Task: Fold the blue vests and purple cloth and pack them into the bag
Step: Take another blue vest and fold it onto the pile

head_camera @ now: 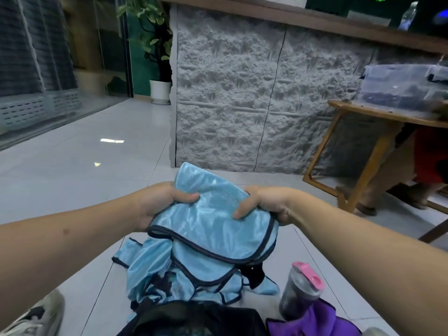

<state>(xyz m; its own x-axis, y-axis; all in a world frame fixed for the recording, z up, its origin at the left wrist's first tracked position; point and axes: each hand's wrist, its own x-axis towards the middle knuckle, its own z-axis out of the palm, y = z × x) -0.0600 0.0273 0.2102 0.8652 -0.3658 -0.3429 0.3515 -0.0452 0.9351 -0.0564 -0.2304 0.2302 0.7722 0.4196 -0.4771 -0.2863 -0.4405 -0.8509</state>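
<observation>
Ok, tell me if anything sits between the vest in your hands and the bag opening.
Yes. The folded blue vest, held by the left hand and right hand, hangs above a heap of loose blue vests lying right in front of the black bag. The heap partly overlaps the bag's far edge; nothing else visible blocks the opening.

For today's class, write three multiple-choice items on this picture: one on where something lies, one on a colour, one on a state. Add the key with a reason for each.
1. Where is the purple cloth?
A. on the wooden table
B. on the floor at bottom right, by the bottle
C. in the left hand

2. What colour is the bottle lid?
A. pink
B. green
C. black

3. How is the folded blue vest held?
A. by one hand
B. by both hands
C. by neither hand

Key: B, it lies low by the bottle; A, the flip lid is pink; B, the left hand and right hand each grip a side.
</observation>
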